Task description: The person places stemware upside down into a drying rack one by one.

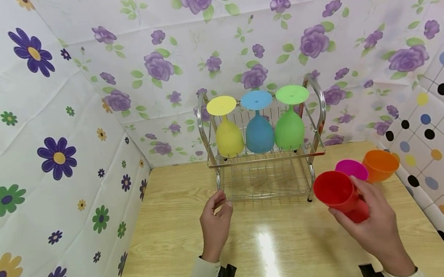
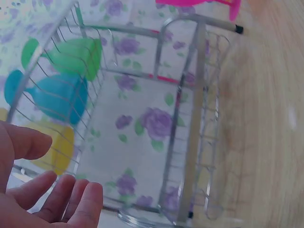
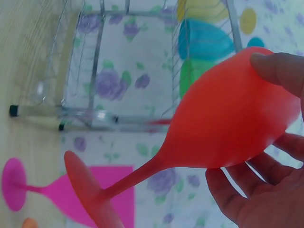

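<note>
My right hand (image 1: pixel 379 224) grips a red plastic goblet (image 1: pixel 334 189) by its bowl, mouth up, off to the right of the rack. In the right wrist view the red goblet (image 3: pixel 228 114) shows its stem and round foot, with thumb and fingers around the bowl. My left hand (image 1: pixel 215 224) holds nothing; its fingers are loosely bent near the front left leg of the wire dish rack (image 1: pixel 266 157). Yellow (image 1: pixel 229 138), blue (image 1: pixel 259 133) and green (image 1: pixel 290 131) goblets stand upside down in a row on the rack's upper shelf.
A magenta goblet (image 1: pixel 351 169) and an orange goblet (image 1: pixel 380 164) stand upright at the right, behind the red one. The rack's lower wire shelf (image 1: pixel 267 180) sits beneath the row. Flower-print cloth (image 1: pixel 215 40) hangs behind the wooden table (image 1: pixel 175 244), with patterned cloth on both sides.
</note>
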A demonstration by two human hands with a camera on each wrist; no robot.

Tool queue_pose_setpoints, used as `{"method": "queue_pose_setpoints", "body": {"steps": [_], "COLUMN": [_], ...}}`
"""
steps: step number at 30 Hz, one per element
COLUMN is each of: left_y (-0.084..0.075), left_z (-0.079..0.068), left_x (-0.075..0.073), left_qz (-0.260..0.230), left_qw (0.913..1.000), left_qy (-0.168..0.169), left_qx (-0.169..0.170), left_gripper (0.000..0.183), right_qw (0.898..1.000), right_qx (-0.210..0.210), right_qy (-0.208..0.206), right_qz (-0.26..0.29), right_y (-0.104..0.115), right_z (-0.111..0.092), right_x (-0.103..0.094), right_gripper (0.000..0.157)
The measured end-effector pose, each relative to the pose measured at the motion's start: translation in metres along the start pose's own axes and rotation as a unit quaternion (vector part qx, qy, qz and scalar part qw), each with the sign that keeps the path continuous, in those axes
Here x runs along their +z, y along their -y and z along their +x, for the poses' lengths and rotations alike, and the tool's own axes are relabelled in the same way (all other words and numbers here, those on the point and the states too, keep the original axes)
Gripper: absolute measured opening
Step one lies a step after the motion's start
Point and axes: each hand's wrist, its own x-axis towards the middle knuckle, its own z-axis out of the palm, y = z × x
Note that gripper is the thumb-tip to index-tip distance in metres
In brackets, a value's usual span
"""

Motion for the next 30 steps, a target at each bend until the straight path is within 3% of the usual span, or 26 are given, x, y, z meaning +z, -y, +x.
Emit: {"method": "queue_pose_setpoints", "body": {"steps": [5, 8, 10, 16, 22, 26, 30], "left_y": [-0.021, -0.031, -0.037, -0.052, -0.064, -0.068, -0.071], "left_z": [-0.016, -0.025, -0.030, -0.044, -0.055, -0.058, -0.060], "left_x": [0.007, 0.012, 0.016, 0.028, 0.039, 0.044, 0.045], "left_qz": [-0.018, -0.025, -0.022, -0.023, -0.006, 0.016, 0.022], "left_qw": [0.9988, 0.9973, 0.9961, 0.9910, 0.9856, 0.9837, 0.9805], "left_qy": [0.042, 0.065, 0.080, 0.125, 0.159, 0.163, 0.177], "left_qx": [0.014, 0.024, 0.030, 0.042, 0.056, 0.074, 0.083], "left_gripper": [0.043, 0.043, 0.043, 0.046, 0.056, 0.065, 0.073], "right_qw": [0.998, 0.994, 0.990, 0.975, 0.960, 0.951, 0.942], "right_qx": [-0.044, -0.073, -0.095, -0.164, -0.205, -0.227, -0.260], "right_qy": [0.051, 0.082, 0.100, 0.141, 0.176, 0.195, 0.199], "right_qz": [-0.021, -0.028, -0.030, -0.047, -0.074, -0.075, -0.074], "right_y": [0.013, 0.020, 0.023, 0.036, 0.050, 0.058, 0.065], "right_z": [0.004, 0.006, 0.007, 0.011, 0.012, 0.011, 0.011], "right_x": [0.011, 0.018, 0.022, 0.032, 0.038, 0.039, 0.040], "right_gripper": [0.108, 0.098, 0.089, 0.083, 0.103, 0.077, 0.074]}}
